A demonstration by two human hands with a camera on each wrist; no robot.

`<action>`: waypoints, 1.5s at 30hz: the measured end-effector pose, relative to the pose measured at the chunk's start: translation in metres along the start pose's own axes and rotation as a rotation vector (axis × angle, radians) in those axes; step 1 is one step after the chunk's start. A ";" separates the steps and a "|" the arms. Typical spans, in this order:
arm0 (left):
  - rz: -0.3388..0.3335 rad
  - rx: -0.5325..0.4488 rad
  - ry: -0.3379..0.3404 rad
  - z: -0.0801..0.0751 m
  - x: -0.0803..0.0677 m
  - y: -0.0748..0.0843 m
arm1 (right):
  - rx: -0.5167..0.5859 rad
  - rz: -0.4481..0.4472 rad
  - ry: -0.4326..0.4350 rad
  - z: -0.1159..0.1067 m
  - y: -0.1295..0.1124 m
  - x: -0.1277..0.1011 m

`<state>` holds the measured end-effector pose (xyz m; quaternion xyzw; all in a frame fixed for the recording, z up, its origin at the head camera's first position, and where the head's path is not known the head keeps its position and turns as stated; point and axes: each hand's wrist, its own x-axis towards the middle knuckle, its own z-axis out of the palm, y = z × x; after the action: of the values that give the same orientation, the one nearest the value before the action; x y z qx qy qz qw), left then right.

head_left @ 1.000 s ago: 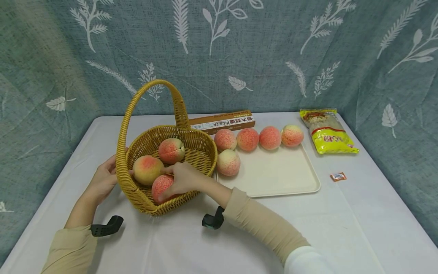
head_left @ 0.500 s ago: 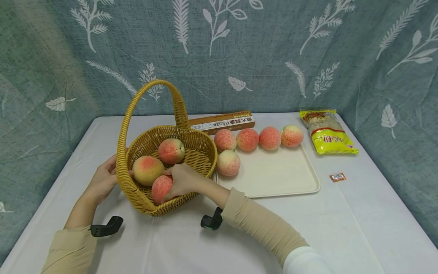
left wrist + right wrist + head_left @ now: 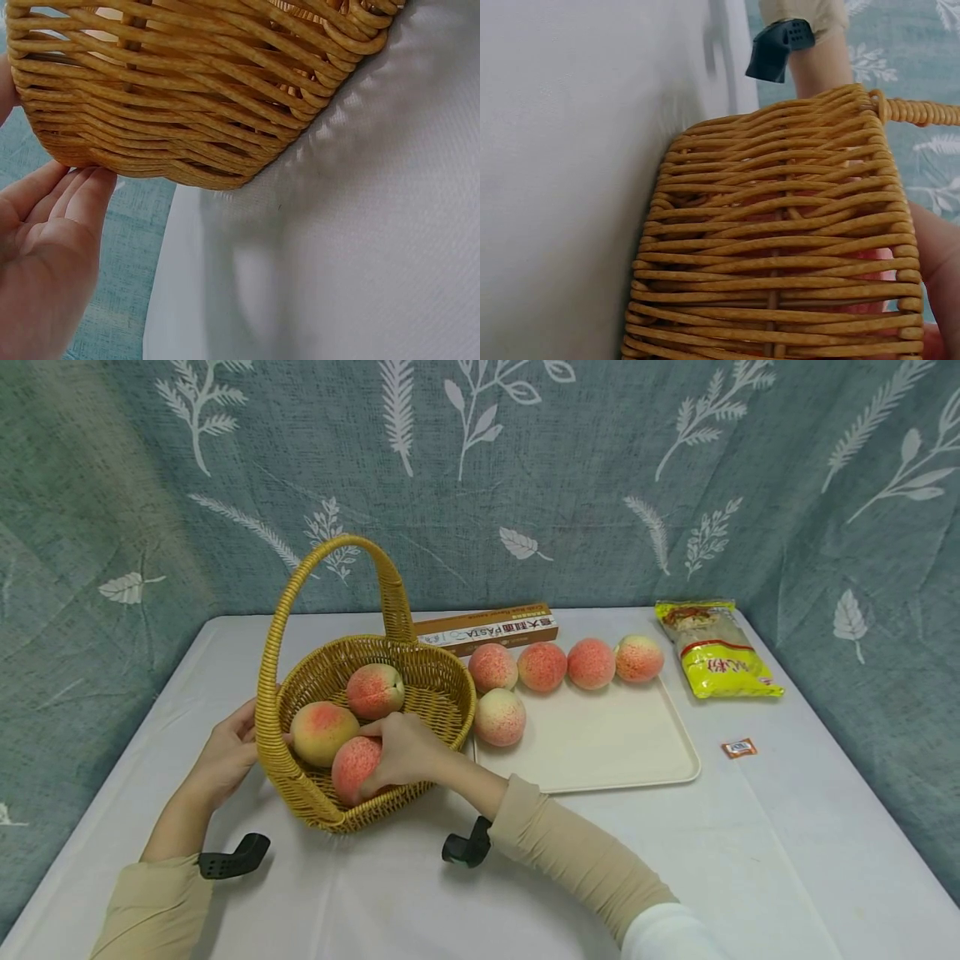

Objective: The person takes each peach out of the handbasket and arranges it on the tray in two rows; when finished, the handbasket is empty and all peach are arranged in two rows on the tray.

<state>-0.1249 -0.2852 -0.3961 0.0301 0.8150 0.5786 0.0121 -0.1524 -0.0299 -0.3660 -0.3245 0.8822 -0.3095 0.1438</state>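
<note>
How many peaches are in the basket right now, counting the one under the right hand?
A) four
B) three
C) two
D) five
B: the head view shows three in the basket: a back peach, a left peach, and the front peach that the right hand grips.

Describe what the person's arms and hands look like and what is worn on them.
Both hands are bare: the left hand and right hand wear no gloves or rings that can be seen. Each forearm is covered by a tan close-fitting sleeve; a white sleeve shows above it on the right arm. A small black camera mount sits at the right wrist, and another at the left.
</note>
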 end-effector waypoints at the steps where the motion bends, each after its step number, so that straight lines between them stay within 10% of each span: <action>1: 0.002 -0.009 -0.001 0.000 0.000 0.000 | 0.017 0.012 0.010 0.000 0.000 0.000; 45: -0.003 -0.033 -0.021 -0.002 0.001 0.002 | 0.331 0.086 0.195 -0.085 0.031 -0.046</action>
<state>-0.1255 -0.2861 -0.3935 0.0347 0.8051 0.5917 0.0221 -0.1718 0.0574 -0.3181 -0.2267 0.8420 -0.4740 0.1223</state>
